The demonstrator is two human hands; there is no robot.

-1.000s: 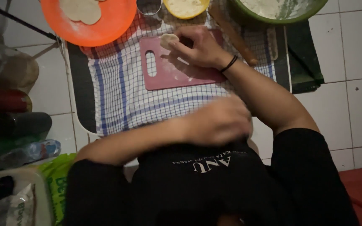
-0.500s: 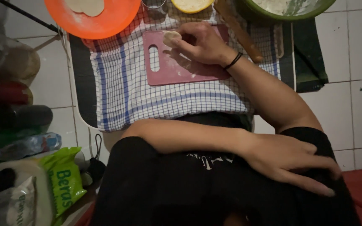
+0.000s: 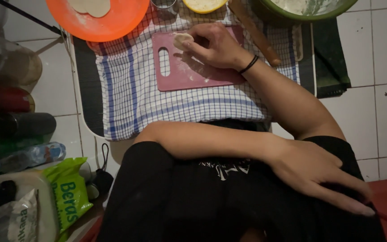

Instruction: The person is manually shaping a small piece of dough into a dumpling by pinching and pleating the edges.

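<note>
Little has been shifted since half a second ago: the right hand is kept on the pink cutting board, and the left hand is kept spread over the right thigh at lower right.

Seen from the head camera, the board is laid on a checked cloth in the upper middle, its long axis running left to right and its slotted handle pointing left. Bare cloth is left open below and to the left of it; an orange plate is crowded against its upper left, a wooden rolling pin against its upper right. A small pale dough piece is pinched at the board's top edge by the curled right fingers. The left fingers are held wide and flat, grasping nothing.
</note>
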